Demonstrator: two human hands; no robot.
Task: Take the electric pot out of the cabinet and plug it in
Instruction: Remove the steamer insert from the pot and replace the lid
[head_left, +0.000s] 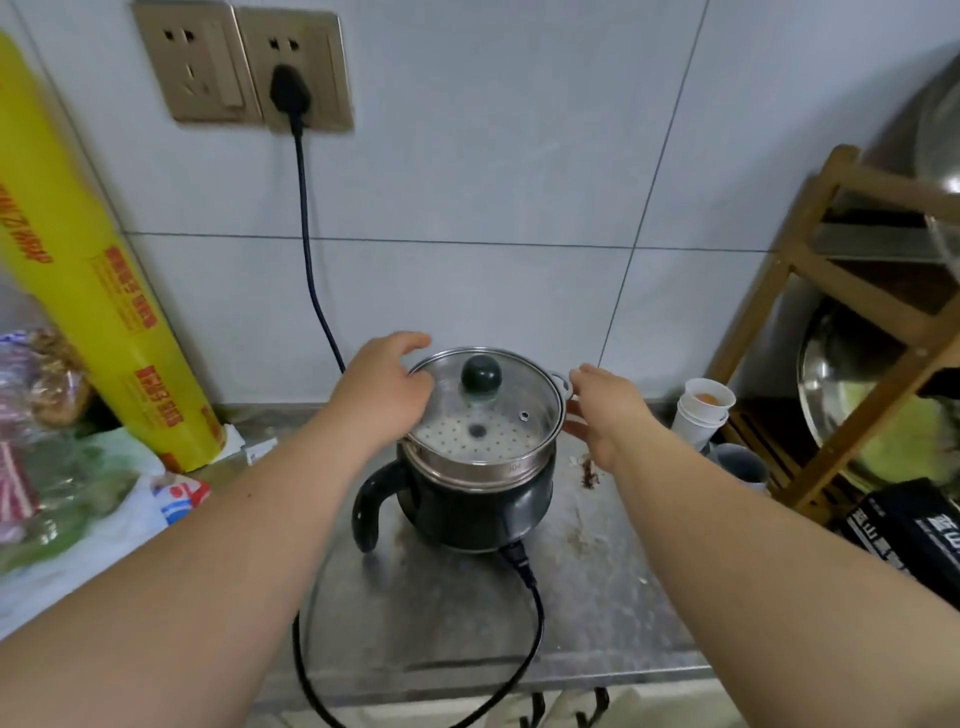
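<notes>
The dark green electric pot (467, 512) stands on the steel counter (597, 613), with a steel steamer insert and a glass lid with a dark knob (481, 375) on top. Its black cord (537, 618) loops off the counter's front edge and rises to a black plug (289, 89) seated in the right wall socket (311, 47). My left hand (382, 389) is cupped against the left side of the lid rim, fingers arched and thumb touching. My right hand (605, 410) sits beside the steamer's small right handle, fingers relaxed.
A tall yellow wrap roll (78, 270) leans at the left above plastic bags (78, 483). Stacked paper cups (704, 410), a wooden rack (810, 322) holding metal bowls, and a black box (909, 530) crowd the right. A tiled wall stands close behind the pot.
</notes>
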